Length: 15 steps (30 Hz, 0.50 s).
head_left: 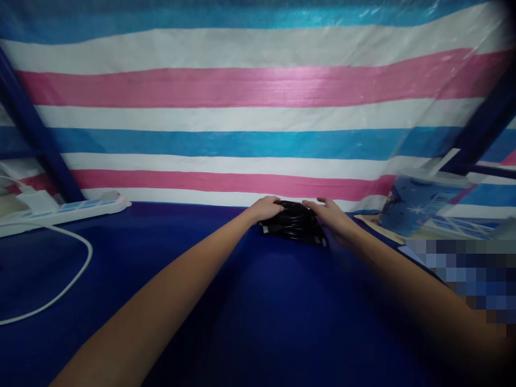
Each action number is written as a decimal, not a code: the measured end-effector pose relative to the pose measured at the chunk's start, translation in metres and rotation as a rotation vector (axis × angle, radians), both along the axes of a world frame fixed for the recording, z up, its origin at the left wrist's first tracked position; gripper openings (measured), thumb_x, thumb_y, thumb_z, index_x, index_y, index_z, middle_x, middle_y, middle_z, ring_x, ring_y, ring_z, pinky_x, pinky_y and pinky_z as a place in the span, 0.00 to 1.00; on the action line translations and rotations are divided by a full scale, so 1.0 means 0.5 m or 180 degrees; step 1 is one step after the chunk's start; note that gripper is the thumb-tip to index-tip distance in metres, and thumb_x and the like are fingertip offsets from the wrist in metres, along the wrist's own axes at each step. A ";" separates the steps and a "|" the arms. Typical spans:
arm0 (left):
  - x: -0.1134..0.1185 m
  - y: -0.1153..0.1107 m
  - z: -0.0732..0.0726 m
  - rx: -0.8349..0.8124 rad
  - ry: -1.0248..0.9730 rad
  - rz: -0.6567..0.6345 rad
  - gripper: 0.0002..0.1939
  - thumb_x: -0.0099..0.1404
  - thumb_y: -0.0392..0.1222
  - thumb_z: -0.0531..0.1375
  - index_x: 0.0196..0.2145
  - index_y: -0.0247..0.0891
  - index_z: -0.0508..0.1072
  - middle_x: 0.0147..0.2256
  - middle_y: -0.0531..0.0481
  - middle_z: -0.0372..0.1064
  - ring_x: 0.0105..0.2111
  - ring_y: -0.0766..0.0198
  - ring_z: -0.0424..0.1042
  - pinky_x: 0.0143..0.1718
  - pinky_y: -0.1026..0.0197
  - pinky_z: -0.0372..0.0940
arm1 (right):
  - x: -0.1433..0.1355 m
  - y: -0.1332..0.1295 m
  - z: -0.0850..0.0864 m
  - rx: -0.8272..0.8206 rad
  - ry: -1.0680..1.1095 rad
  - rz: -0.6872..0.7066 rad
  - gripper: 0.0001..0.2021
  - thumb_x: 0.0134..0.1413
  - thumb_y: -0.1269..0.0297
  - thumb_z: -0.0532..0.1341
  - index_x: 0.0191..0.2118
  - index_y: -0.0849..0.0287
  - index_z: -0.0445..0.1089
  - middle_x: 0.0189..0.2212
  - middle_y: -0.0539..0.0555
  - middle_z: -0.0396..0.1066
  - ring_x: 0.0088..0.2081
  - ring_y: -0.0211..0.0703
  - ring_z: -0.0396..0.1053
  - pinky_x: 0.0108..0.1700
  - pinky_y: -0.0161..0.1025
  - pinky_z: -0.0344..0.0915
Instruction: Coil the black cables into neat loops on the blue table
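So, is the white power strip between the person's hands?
No, a black cable bundle lies between the left hand and right hand, while the white power strip sits off to the left.

There were two hands [265,209], one bunch of black cords [296,219], one power strip [91,209], one blue tub [417,207] and one striped sheet [250,118].

Blk cable bundle [296,217] is lying nr the far edge of the blue table [282,301]. Glossy loops are piling up in a low, wide coil, strands running mostly sideways. A light-tipped plug [265,229] is poking out L; pale-tipped ends [323,242] are showing lower R.
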State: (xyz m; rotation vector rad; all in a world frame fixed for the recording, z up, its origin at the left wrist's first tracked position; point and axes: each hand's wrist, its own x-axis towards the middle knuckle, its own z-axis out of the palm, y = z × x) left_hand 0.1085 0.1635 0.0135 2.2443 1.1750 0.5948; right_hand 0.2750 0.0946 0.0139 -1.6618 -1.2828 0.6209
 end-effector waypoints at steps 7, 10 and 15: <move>-0.030 -0.039 0.020 0.0430 -0.0268 0.0146 0.18 0.66 0.48 0.46 0.43 0.37 0.71 0.49 0.43 0.69 0.50 0.56 0.66 0.52 0.55 0.58 | 0.023 -0.037 0.020 0.0761 -0.0577 -0.0288 0.23 0.56 0.53 0.54 0.53 0.63 0.62 0.53 0.64 0.63 0.54 0.53 0.61 0.54 0.49 0.58; -0.067 -0.089 0.036 0.0691 -0.0396 0.0316 0.17 0.66 0.45 0.46 0.39 0.37 0.71 0.45 0.44 0.70 0.46 0.57 0.67 0.50 0.54 0.60 | -0.006 -0.079 0.039 0.1562 -0.1143 -0.0295 0.17 0.56 0.59 0.54 0.47 0.62 0.67 0.47 0.62 0.68 0.49 0.52 0.65 0.49 0.49 0.62; -0.190 -0.180 -0.002 0.1186 -0.0198 0.0377 0.11 0.65 0.41 0.49 0.38 0.38 0.70 0.45 0.46 0.69 0.48 0.60 0.66 0.53 0.56 0.58 | -0.107 -0.242 0.048 0.1684 -0.1710 0.1744 0.09 0.59 0.65 0.52 0.38 0.56 0.70 0.33 0.52 0.73 0.32 0.40 0.70 0.35 0.36 0.66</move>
